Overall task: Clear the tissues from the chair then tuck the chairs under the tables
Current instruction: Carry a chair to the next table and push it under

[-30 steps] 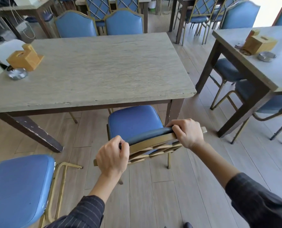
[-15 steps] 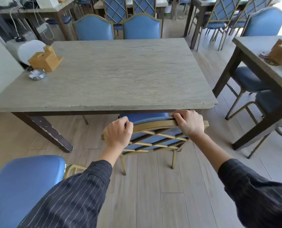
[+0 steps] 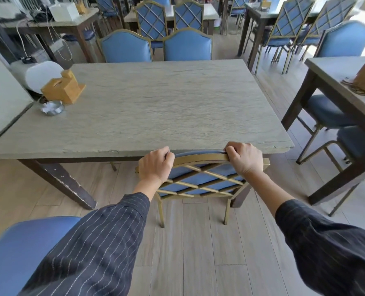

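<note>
1. The chair [image 3: 200, 178], blue-padded with a gold lattice back, stands at the near edge of the table [image 3: 156, 103]; its seat is hidden under the tabletop and its top rail sits right at the table's edge.
2. The left hand [image 3: 156, 165] is curled tight over the left end of the top rail, fingers wrapped over the front.
3. The right hand [image 3: 244, 159] clamps the right end of the rail the same way.
4. Both sleeves are dark and pinstriped.
5. A second blue chair seat [image 3: 23, 251] sits at lower left, out from under the table.
6. On the table's far left corner stand a wooden tissue holder [image 3: 63, 87] and, just beside it, a metal ashtray [image 3: 52, 107].
7. Two blue chair backs [image 3: 156, 48] stand at the table's far side.
</note>
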`<state>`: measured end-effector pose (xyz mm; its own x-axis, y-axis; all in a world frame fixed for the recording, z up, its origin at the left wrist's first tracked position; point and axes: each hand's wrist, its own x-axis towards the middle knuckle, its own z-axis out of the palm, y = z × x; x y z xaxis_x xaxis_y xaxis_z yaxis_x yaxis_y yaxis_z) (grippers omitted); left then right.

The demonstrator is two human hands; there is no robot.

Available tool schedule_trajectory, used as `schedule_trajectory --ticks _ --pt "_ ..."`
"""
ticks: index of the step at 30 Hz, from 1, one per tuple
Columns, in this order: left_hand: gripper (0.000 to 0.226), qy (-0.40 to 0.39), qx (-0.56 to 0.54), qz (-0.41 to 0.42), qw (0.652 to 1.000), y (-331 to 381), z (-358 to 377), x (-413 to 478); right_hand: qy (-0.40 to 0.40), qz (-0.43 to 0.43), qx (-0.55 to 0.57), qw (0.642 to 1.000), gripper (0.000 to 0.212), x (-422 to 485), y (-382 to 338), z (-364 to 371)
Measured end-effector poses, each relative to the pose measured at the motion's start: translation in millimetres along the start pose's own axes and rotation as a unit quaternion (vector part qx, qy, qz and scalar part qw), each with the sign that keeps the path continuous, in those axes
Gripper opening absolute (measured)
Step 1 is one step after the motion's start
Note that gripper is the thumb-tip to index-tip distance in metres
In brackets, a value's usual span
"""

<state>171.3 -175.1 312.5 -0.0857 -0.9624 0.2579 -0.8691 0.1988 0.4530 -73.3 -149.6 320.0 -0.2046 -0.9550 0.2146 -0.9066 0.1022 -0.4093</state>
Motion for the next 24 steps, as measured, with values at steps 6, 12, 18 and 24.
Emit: schedule_trajectory --ticks 6,12,18,24 --pt "0.029 -0.006 -0.001 0.020 1.000 -8 -5 -7 0.003 0.038 0.017 0.999 0.039 -20 -9 4" --pt "0.033 0.007 0.000 0.035 0.999 -13 0 -2 0.017 0.025 -0.001 1.000 0.037 -30 -8 1" --pt "0.029 0.017 -0.014 0.022 1.000 -2 7 9 0.008 0.008 0.011 1.000 0.035 -12 1 -5" --pt "0.033 0.039 -0.018 0.006 0.999 13 22 19 0.009 0.005 -0.010 1.000 0.037 10 19 -7"
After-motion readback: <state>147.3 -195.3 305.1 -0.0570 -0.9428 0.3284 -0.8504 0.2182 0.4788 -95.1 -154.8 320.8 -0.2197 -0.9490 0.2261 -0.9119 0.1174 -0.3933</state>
